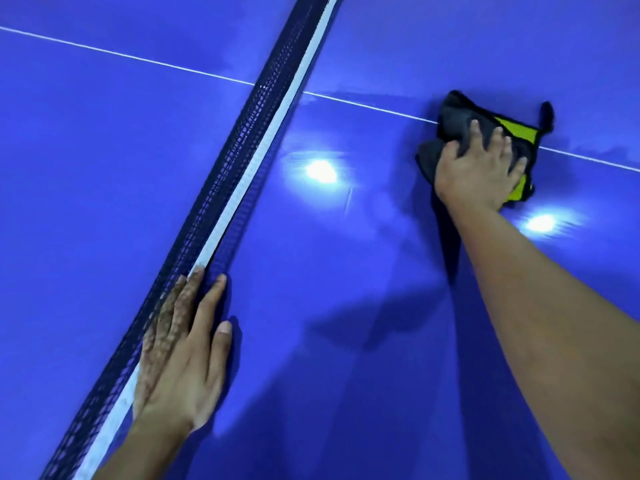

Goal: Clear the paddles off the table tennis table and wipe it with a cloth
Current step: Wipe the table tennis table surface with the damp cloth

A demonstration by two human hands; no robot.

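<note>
The cloth (457, 116) lies on the table (346, 306) under the spread right hand (474, 171); the left hand (180, 358) rests flat against the net (242, 161).

My left hand (180, 351) lies flat, palm down, fingers straight and close together, the outer ones seen through the net (242, 161). My right arm reaches far out, nearly straight; the right hand (481, 168) presses palm-down, fingers splayed, on the cloth (453, 112).
</note>
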